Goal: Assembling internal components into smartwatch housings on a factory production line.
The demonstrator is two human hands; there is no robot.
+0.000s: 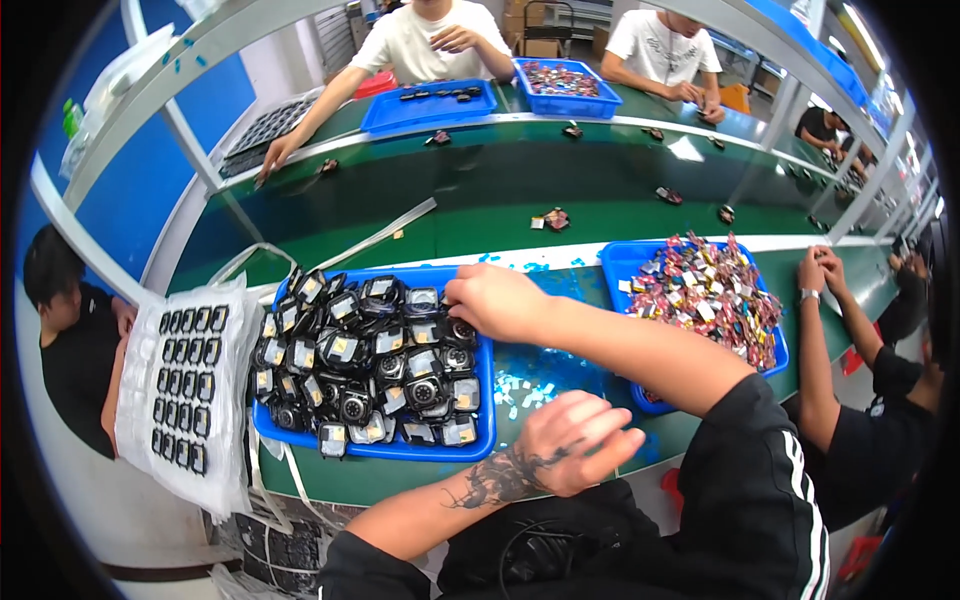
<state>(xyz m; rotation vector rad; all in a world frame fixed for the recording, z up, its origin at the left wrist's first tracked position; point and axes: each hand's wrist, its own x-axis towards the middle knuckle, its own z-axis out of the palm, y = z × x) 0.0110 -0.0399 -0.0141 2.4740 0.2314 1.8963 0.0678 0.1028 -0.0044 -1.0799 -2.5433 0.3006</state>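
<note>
My right hand (495, 300) reaches across to the far right corner of a blue tray (405, 452) heaped with small black watch bodies (370, 360). Its fingers curl down onto the pile, and they hide whether they grip one. My left hand (572, 442), on a tattooed forearm, rests on the green table's near edge just right of the tray. Its fingers are loosely curled and I see nothing in them. Small pale-blue film scraps (525, 385) lie on the table between the two hands.
A second blue tray (615, 262) of colourful small packets stands to the right. A white sheet holding rows of black parts (185, 385) hangs at the left. A green conveyor belt (500, 190) runs behind. Other people sit left, right and opposite, and the ones opposite have blue trays (430, 105).
</note>
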